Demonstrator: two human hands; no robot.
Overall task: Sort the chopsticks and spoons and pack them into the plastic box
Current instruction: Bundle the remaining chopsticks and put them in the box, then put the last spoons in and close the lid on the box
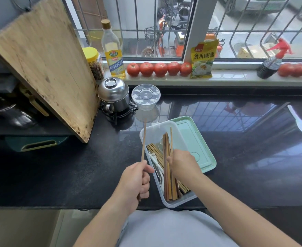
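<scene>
Wooden chopsticks fill the clear plastic box [166,205] on the black tabletop [75,175]: the right hand [181,162] has its grip round a dark bundle [168,177] inside, and the left hand [137,179] holds one single chopstick [143,139] beside it. To finish well, I judge, lay that one parallel with the bundle, tips level. One box, one green lid [193,139], two white spoons [301,123] far right; bundled sticks too overlapped to count.

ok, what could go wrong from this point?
1. The plastic box overhangs the counter's near edge; pressing on it could tip it off.
2. The left hand holds a single chopstick outside the box, so it may land crosswise on the bundle of chopsticks gripped by the right hand.
3. White spoons at the far right could be missed.
</scene>
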